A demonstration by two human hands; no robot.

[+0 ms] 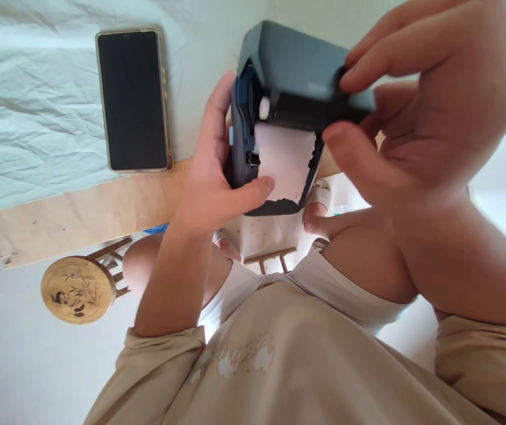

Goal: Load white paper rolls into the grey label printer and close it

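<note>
A dark blue-grey portable label printer (246,118) is held up in front of me, its hinged lid (306,65) raised. White paper (284,162) with torn edges lies across the opening, and a small white roller end shows under the lid. My left hand (217,171) wraps round the printer's left side, the thumb pressing on the paper. With fingers and thumb, my right hand (416,100) pinches the lid's right end. The inside beneath the lid is mostly in shadow.
A phone (135,100) in a clear case lies screen up on the pale green cloth (26,112). The table's bare wooden edge (80,206) runs below it. A round wooden stool (78,289) stands at lower left. My legs are under the printer.
</note>
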